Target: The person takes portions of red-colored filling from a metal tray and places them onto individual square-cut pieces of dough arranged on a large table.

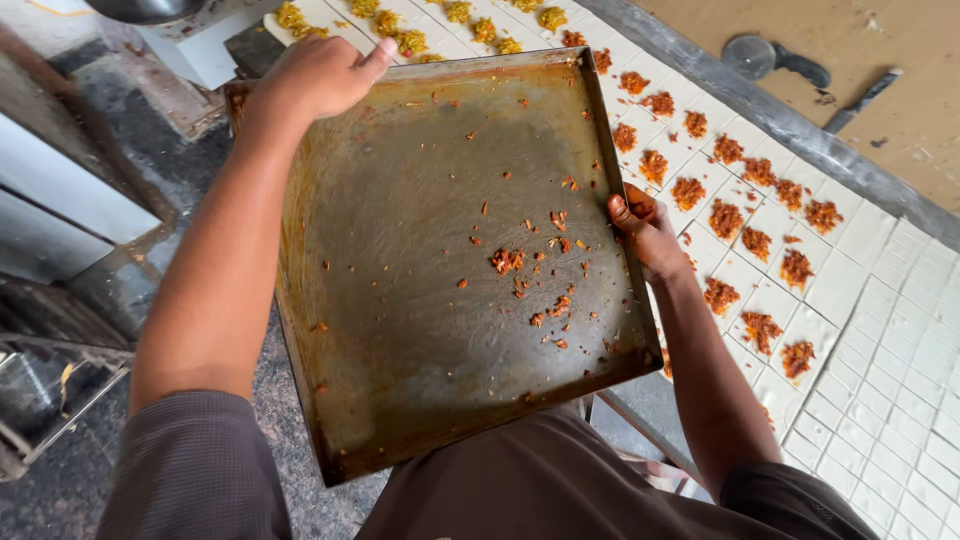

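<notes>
I hold a large, worn metal baking tray [400,200] in front of my chest, tilted over the floor and the table edge. My left hand [318,75] grips its far left corner. At the tray's right rim, my right hand [645,232] is closed on the edge, fingers smeared orange. Only scattered reddish-orange filling crumbs [510,262] remain on the tray's dark surface.
To the right lies a sheet of white dough cut into squares [890,350], many topped with orange filling mounds [758,242], some yellow ones [410,42] farther off. A pizza cutter [772,58] and knife [862,98] rest on the brown board beyond. Dark speckled floor lies at left.
</notes>
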